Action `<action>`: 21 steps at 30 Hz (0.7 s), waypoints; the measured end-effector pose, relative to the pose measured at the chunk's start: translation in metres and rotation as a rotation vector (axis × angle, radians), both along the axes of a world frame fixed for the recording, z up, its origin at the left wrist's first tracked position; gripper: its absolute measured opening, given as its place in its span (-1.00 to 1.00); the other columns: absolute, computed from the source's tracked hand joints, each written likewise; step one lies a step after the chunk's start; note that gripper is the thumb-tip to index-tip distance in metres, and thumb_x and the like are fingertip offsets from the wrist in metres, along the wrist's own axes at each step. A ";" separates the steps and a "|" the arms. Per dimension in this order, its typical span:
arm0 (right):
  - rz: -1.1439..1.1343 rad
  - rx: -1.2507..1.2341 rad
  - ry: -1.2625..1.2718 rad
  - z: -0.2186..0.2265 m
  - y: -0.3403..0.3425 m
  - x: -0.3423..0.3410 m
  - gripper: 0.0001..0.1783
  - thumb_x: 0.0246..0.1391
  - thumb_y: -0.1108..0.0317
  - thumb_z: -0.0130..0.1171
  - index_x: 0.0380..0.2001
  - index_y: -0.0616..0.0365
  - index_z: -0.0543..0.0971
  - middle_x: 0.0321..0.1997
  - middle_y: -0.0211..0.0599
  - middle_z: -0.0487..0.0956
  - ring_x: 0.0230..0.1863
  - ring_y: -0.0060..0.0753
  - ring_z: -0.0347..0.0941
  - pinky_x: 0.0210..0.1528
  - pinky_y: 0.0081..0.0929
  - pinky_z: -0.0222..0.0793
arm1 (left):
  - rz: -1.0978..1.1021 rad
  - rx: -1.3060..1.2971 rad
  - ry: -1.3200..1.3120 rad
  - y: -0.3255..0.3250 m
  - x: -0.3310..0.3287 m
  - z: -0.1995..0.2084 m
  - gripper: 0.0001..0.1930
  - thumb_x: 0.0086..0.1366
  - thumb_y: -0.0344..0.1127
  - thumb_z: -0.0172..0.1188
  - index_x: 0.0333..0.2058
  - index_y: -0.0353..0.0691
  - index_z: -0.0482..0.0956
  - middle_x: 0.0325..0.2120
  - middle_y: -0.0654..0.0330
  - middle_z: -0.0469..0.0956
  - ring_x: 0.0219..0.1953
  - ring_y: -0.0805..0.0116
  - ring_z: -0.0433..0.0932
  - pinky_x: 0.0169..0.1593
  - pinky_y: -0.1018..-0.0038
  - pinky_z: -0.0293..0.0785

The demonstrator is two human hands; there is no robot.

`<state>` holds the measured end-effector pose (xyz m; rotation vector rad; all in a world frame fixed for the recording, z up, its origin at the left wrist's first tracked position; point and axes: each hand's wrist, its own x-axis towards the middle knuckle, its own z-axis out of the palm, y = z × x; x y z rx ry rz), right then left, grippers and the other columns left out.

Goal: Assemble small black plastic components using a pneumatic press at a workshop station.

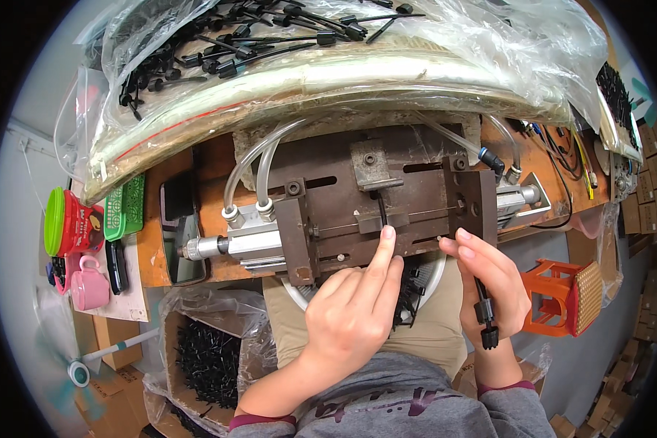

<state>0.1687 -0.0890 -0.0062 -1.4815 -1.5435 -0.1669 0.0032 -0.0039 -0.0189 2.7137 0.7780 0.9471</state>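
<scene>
Head view: lettering marked the red tub (75, 226) and sweatshirt (387, 390).
Left hand (352, 306): fingertip met the black stem (383, 209) on the machine (415, 198); pinch couldn't be told.
Right hand (498, 281): curled around a black plug (487, 314), knobs toward the wrist.

From far away, I see an orange-brown wooden table (151, 252). A big brown metal machine (423, 201) sits in the middle. On the left lies a dark flat thing with round corners (185, 252). On the right lie thin wires (560, 152), some yellow, some dark.
</scene>
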 end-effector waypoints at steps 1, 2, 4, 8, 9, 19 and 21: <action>0.033 0.070 0.102 -0.004 0.001 0.000 -0.73 0.02 0.60 0.30 -0.16 0.33 0.59 -0.06 0.11 0.65 -0.17 -0.13 0.69 -0.14 -0.35 0.66 | 0.018 -0.001 0.036 -0.001 0.001 0.002 -0.70 -0.11 -0.44 0.43 -0.30 -0.26 0.70 0.00 0.05 0.64 -0.52 0.39 0.58 -0.38 0.54 0.51; 0.067 0.139 0.204 -0.013 0.002 -0.001 -0.74 0.01 0.61 0.32 -0.18 0.32 0.57 -0.07 0.13 0.65 -0.20 -0.12 0.70 -0.17 -0.34 0.67 | 0.014 -0.007 0.039 0.000 0.002 0.004 -0.70 -0.11 -0.43 0.43 -0.30 -0.25 0.70 -0.01 0.05 0.64 -0.54 0.40 0.57 -0.39 0.54 0.50; 0.102 0.173 0.209 -0.014 0.002 0.001 -0.74 -0.01 0.63 0.35 -0.23 0.32 0.54 -0.10 0.15 0.66 -0.25 -0.12 0.71 -0.23 -0.33 0.67 | 0.012 -0.020 0.049 0.002 0.004 0.006 -0.70 -0.11 -0.43 0.43 -0.29 -0.24 0.70 -0.01 0.06 0.64 -0.57 0.42 0.55 -0.42 0.53 0.47; 0.074 0.104 -0.028 -0.005 -0.001 0.010 -0.73 -0.03 0.63 0.37 -0.25 0.32 0.52 -0.16 0.16 0.67 -0.29 -0.11 0.71 -0.29 -0.37 0.66 | -0.032 -0.191 0.029 0.004 0.000 0.014 -0.61 -0.12 -0.44 0.49 -0.21 -0.26 0.70 -0.03 0.07 0.66 -0.51 0.42 0.60 -0.37 0.57 0.51; 0.059 0.104 -0.049 -0.006 0.000 0.011 -0.73 -0.04 0.62 0.37 -0.25 0.32 0.52 -0.17 0.16 0.68 -0.29 -0.11 0.71 -0.30 -0.38 0.66 | -0.058 -0.321 -0.043 0.006 -0.002 0.016 -0.58 -0.12 -0.44 0.50 -0.18 -0.26 0.70 -0.04 0.08 0.66 -0.49 0.44 0.62 -0.35 0.57 0.53; 0.128 0.054 -0.110 0.005 0.013 0.009 -0.69 -0.11 0.54 0.31 -0.20 0.35 0.68 -0.14 0.04 0.69 -0.27 -0.19 0.68 -0.24 -0.42 0.67 | -0.169 -0.488 -0.285 0.001 -0.013 0.036 -0.63 -0.12 -0.51 0.54 -0.24 -0.27 0.74 -0.28 0.10 0.67 -0.34 0.35 0.64 -0.29 0.50 0.62; 0.100 -0.011 0.160 0.004 0.009 0.009 -0.73 0.03 0.66 0.25 -0.15 0.29 0.67 -0.07 -0.01 0.66 -0.23 -0.23 0.68 -0.27 -0.49 0.65 | -0.047 -0.280 -0.210 -0.001 -0.012 0.027 -0.62 -0.14 -0.53 0.53 -0.24 -0.26 0.74 -0.23 0.09 0.67 -0.32 0.33 0.65 -0.27 0.48 0.63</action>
